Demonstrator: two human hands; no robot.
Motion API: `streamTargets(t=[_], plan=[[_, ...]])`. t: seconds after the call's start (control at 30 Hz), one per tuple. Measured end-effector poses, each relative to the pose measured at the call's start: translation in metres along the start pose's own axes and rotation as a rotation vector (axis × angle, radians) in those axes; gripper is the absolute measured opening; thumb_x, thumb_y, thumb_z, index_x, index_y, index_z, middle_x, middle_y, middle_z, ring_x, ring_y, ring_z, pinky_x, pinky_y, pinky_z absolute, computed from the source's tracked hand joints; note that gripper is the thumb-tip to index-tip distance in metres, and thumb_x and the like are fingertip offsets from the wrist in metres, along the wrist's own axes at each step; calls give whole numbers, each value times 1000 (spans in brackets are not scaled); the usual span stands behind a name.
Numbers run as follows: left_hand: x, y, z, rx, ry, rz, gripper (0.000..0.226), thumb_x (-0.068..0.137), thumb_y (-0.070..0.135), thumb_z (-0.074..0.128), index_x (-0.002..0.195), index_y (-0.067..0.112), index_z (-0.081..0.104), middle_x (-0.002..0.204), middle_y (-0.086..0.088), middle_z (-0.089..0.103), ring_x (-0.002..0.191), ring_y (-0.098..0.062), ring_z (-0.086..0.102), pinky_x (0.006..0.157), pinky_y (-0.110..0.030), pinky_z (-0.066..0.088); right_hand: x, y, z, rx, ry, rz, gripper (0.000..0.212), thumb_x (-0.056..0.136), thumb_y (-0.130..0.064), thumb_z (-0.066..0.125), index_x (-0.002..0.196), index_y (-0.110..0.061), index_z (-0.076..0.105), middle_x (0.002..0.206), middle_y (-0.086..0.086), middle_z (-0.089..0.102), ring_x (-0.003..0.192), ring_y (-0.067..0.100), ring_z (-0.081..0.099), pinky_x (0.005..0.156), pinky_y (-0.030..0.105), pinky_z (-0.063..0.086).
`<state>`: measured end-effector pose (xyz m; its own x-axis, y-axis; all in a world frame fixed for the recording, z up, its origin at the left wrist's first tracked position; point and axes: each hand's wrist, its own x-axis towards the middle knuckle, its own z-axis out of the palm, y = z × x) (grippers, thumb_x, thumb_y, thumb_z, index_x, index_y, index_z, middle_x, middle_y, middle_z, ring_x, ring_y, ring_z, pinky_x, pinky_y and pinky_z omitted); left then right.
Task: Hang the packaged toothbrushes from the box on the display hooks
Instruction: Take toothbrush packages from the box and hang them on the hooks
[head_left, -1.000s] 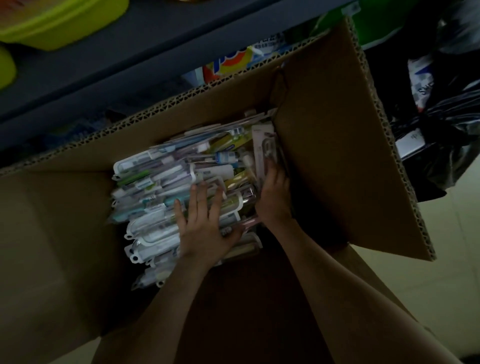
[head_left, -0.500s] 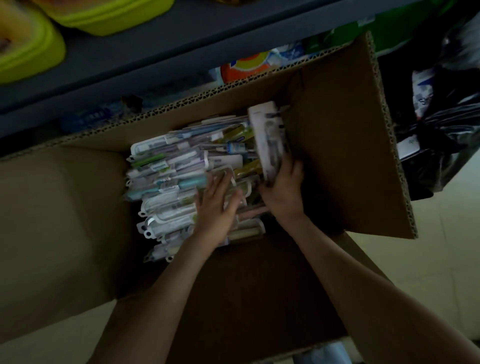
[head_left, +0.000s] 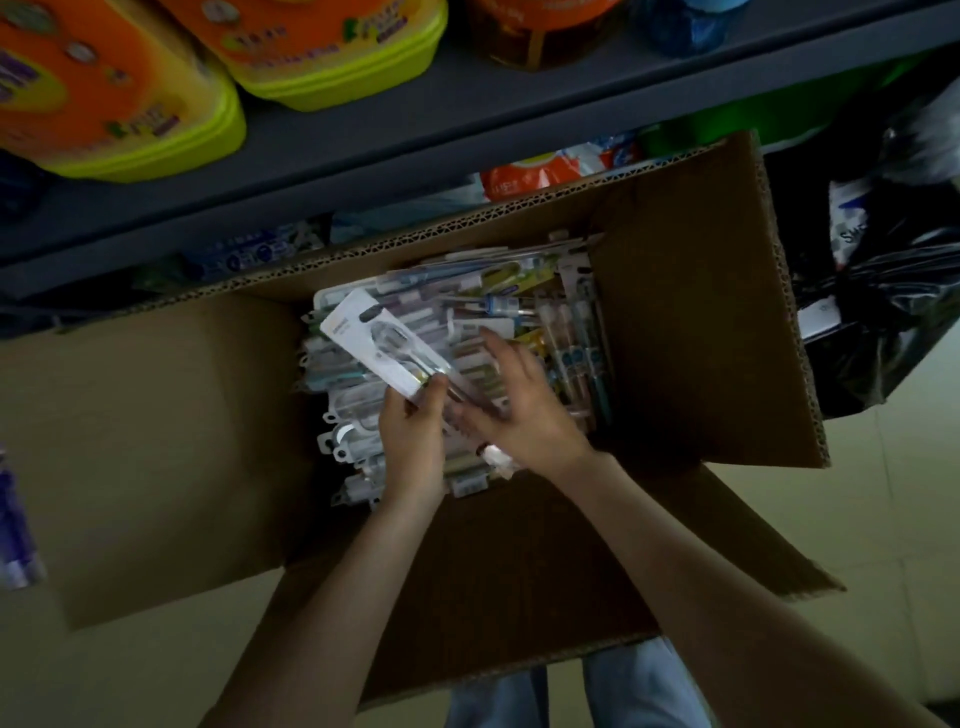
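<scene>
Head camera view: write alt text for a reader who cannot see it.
A person's left hand grips the lower end of a white packaged toothbrush over an open cardboard box holding a pile of packaged toothbrushes, while the right hand rests with spread fingers on that pile. A grey shelf with orange-and-yellow containers runs behind the box.

box (head_left: 691, 338): brown corrugated cardboard, matt, slightly rough; raw fluting shows along the cut flap edges. stacked packs (head_left: 467, 306): clear glossy plastic blisters on printed card. white pack (head_left: 379, 345) in left hand (head_left: 415, 441): matt card back, shiny clear blister. shelf (head_left: 467, 114): grey-blue, smooth, matt, looks like painted metal. tubs (head_left: 130, 145): glossy yellow-green plastic, orange printed labels. black bag (head_left: 883, 322): thin plastic film, crinkled, high gloss. floor (head_left: 893, 493): smooth pale tile, faint sheen. trousers (head_left: 644, 686): blue denim cloth.
</scene>
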<state>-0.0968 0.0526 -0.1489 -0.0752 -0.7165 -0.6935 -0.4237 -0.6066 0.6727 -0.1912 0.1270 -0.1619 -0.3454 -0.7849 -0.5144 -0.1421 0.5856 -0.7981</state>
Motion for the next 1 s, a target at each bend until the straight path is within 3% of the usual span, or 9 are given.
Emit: streamTargets(t=[0.1, 0.2, 0.3, 0.43, 0.6, 0.73, 0.87, 0.93, 1.0], plan=[[6, -10, -20, -73, 28, -106, 13, 94, 14, 60, 102, 24, 63, 103, 0, 69, 97, -18, 67, 91, -42, 53, 19, 7, -9, -3, 122, 82, 63, 97, -39, 50, 151, -27, 19, 151, 0, 23, 137, 16, 26, 106, 33, 30], [15, -20, -32, -153, 58, -174, 21, 93, 10, 61, 114, 15, 61, 108, -4, 67, 104, -25, 65, 92, -44, 53, 56, 24, -17, -337, 231, 51, 65, 93, -23, 56, 149, -10, 25, 150, 13, 27, 138, 29, 25, 113, 43, 28], [27, -29, -39, -213, 102, -238, 30, 93, 10, 61, 122, 14, 56, 118, -9, 65, 106, -25, 64, 94, -47, 52, 95, 33, -27, -565, 198, 69, 82, 84, -17, 64, 151, -9, 17, 157, 14, 15, 145, 31, 13, 117, 44, 20], [38, -37, -42, -243, 110, -269, 27, 93, 14, 61, 120, 14, 57, 117, -9, 66, 106, -24, 65, 96, -49, 51, 123, 38, -27, -684, 97, 225, 99, 83, -17, 67, 153, -18, -3, 160, 11, 6, 146, 30, 6, 118, 46, 13], [42, -39, -41, -257, 78, -275, 21, 93, 11, 61, 112, 21, 59, 115, -7, 67, 105, -23, 66, 96, -50, 51, 122, 45, -24, -878, 3, 339, 90, 87, -21, 63, 153, -19, 2, 156, 15, 10, 143, 34, 9, 113, 49, 14], [45, -39, -36, -234, 47, -271, 29, 94, 12, 60, 122, 14, 56, 116, -6, 66, 107, -20, 64, 99, -46, 49, 119, 45, -22, -846, 59, 304, 79, 84, -16, 63, 149, -18, 17, 154, 13, 14, 141, 32, 12, 113, 46, 14], [49, -42, -31, -218, 35, -285, 32, 94, 13, 61, 125, 12, 51, 115, -7, 65, 103, -19, 64, 95, -44, 52, 124, 46, -16, -687, 12, 257, 80, 83, -7, 65, 147, -9, 17, 154, 14, 17, 141, 32, 19, 113, 41, 21], [52, -43, -30, -213, 33, -298, 28, 94, 13, 60, 120, 10, 51, 111, -8, 65, 98, -19, 65, 89, -41, 55, 127, 50, -16, -546, 5, 304, 80, 83, -4, 66, 146, -10, 17, 147, 16, 29, 131, 37, 34, 101, 42, 36], [54, -41, -30, -201, 9, -298, 13, 95, 13, 58, 107, 13, 55, 101, -5, 66, 92, -18, 66, 80, -36, 56, 127, 48, -14, -472, -10, 319, 88, 85, -1, 63, 150, -18, 6, 128, 20, 44, 105, 36, 51, 78, 39, 47]])
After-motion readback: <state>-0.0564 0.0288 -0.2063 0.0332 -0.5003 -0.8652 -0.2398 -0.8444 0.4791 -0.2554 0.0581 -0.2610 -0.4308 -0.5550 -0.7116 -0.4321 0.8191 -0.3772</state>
